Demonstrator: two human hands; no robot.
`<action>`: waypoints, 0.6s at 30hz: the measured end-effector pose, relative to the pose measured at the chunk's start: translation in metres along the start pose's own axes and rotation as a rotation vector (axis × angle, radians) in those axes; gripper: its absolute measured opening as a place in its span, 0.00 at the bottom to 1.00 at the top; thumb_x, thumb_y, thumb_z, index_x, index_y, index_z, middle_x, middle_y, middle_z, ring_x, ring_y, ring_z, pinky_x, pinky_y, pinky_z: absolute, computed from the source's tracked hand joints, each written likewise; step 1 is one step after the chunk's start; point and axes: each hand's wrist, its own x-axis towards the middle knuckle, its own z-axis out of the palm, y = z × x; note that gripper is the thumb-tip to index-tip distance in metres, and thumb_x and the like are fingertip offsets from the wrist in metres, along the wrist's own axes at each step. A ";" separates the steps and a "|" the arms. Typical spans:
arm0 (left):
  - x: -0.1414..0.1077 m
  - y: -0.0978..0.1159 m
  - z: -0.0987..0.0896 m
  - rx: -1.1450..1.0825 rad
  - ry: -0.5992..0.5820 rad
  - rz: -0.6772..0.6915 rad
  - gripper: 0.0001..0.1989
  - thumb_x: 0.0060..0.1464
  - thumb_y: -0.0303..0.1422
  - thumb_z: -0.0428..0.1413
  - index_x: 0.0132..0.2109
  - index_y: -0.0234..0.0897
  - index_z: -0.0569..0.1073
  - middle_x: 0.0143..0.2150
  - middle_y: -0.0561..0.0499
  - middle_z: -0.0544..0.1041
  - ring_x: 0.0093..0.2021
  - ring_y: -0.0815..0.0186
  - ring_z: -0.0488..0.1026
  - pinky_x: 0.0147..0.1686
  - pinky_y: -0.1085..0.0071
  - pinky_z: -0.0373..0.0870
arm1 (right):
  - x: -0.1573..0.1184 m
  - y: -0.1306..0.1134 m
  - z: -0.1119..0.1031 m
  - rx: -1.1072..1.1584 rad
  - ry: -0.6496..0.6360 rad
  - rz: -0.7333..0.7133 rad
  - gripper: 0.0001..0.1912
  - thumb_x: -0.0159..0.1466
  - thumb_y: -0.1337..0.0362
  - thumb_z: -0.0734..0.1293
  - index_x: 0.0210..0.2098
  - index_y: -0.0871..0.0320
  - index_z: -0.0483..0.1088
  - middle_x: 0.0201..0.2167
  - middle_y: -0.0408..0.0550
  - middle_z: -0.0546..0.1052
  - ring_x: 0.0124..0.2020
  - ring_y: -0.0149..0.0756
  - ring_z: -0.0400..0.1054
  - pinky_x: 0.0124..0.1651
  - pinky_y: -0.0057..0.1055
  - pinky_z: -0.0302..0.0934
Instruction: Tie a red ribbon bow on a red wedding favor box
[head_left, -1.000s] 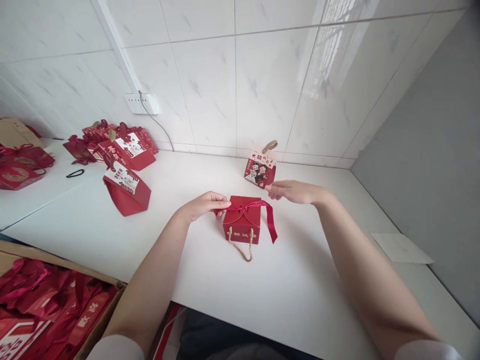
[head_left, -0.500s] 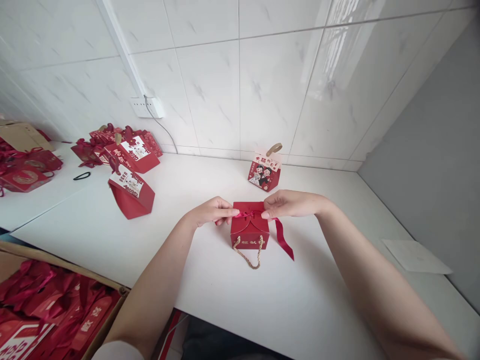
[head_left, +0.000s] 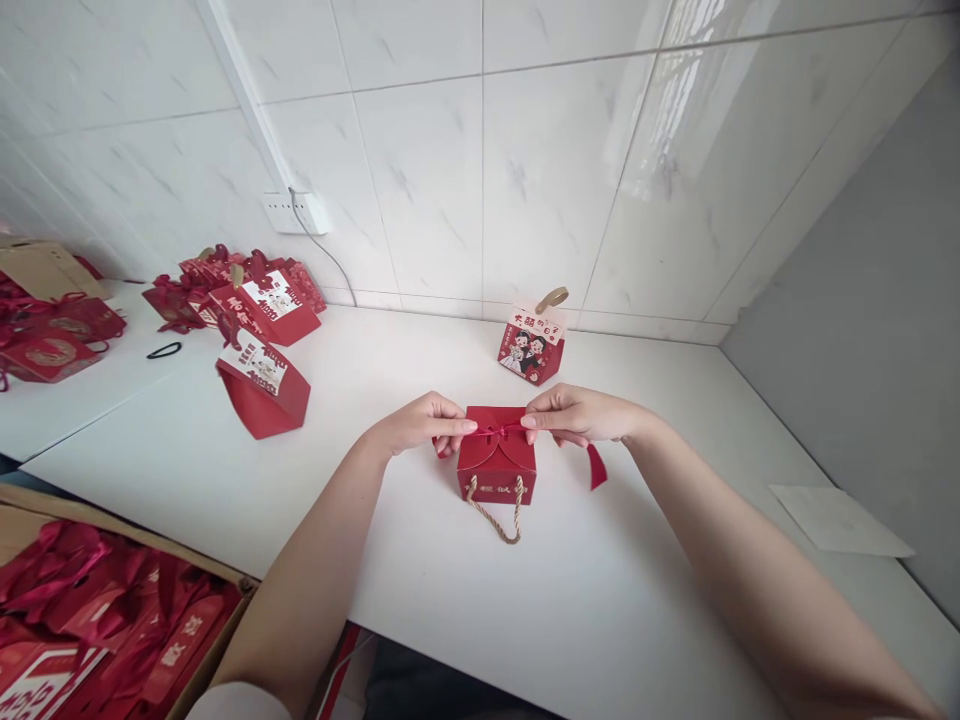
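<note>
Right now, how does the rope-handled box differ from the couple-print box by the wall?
The left hand and right hand hold the ribbon on the rope-handled box; neither holds the couple-print box. The rope-handled box shows gold lettering, the couple-print box a cartoon couple. Both are mainly red.
</note>
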 end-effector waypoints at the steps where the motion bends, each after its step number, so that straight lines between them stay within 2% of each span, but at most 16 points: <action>1: 0.000 -0.001 -0.001 -0.001 0.000 0.017 0.20 0.53 0.44 0.59 0.23 0.31 0.72 0.22 0.51 0.72 0.22 0.74 0.64 0.26 0.75 0.61 | 0.000 0.002 0.000 0.022 -0.014 -0.013 0.20 0.64 0.48 0.65 0.32 0.60 0.74 0.11 0.33 0.59 0.13 0.23 0.50 0.26 0.27 0.56; 3: 0.001 -0.002 -0.003 -0.005 0.004 0.045 0.20 0.54 0.43 0.59 0.22 0.31 0.72 0.22 0.51 0.71 0.23 0.74 0.64 0.26 0.75 0.61 | -0.001 0.004 -0.001 0.072 -0.056 -0.032 0.20 0.64 0.49 0.65 0.32 0.61 0.74 0.12 0.35 0.64 0.14 0.23 0.54 0.29 0.27 0.60; 7: 0.004 -0.006 -0.005 -0.038 0.004 0.075 0.20 0.54 0.42 0.58 0.21 0.31 0.71 0.20 0.53 0.70 0.22 0.74 0.63 0.26 0.75 0.61 | -0.002 0.007 -0.003 0.162 -0.132 -0.041 0.19 0.63 0.49 0.67 0.30 0.61 0.72 0.21 0.44 0.75 0.21 0.30 0.68 0.30 0.29 0.64; 13: 0.007 -0.011 -0.008 -0.052 -0.061 0.060 0.20 0.53 0.41 0.59 0.21 0.32 0.71 0.20 0.53 0.67 0.22 0.73 0.65 0.25 0.75 0.63 | -0.002 0.008 -0.005 0.163 -0.184 -0.038 0.18 0.63 0.52 0.67 0.30 0.62 0.72 0.19 0.44 0.75 0.20 0.29 0.68 0.28 0.27 0.63; 15: 0.006 -0.013 -0.011 -0.053 -0.117 0.055 0.19 0.54 0.42 0.58 0.22 0.32 0.73 0.21 0.51 0.70 0.23 0.71 0.68 0.26 0.74 0.65 | -0.003 0.010 -0.006 0.161 -0.202 -0.033 0.17 0.63 0.52 0.68 0.31 0.62 0.73 0.20 0.45 0.76 0.21 0.30 0.69 0.29 0.28 0.64; 18: 0.003 -0.018 -0.016 -0.062 -0.275 0.032 0.17 0.55 0.42 0.57 0.28 0.32 0.78 0.25 0.46 0.77 0.26 0.67 0.74 0.30 0.72 0.70 | -0.005 0.015 -0.009 0.144 -0.242 -0.003 0.17 0.62 0.53 0.68 0.33 0.63 0.76 0.23 0.48 0.78 0.22 0.32 0.71 0.30 0.30 0.65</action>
